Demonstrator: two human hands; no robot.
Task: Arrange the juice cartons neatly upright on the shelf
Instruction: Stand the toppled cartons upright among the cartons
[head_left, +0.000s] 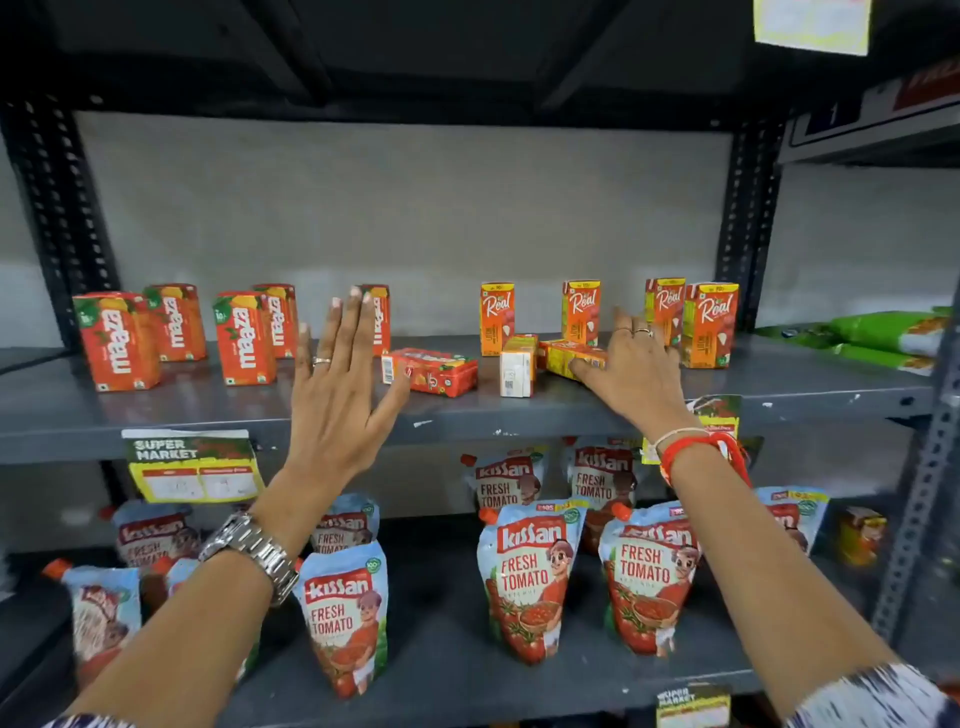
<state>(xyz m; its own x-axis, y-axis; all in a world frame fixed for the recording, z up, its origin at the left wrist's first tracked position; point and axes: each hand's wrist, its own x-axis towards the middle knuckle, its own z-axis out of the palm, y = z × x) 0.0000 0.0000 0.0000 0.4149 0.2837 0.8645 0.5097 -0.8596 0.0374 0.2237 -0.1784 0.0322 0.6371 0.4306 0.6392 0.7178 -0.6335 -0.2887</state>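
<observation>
Fallen cartons (430, 371): I count three, long axes toward 3, 12, 10 o'clock.
Upright: five Maaza (120, 341), four Real (497, 318).
Left hand (340, 384): spread wide, empty.
Right hand (628, 370): on fallen Real carton (570, 357).

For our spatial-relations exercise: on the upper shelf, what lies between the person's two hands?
In the head view, two fallen cartons lie between the left hand and right hand: a red Maaza carton on its side and a Real carton.
</observation>
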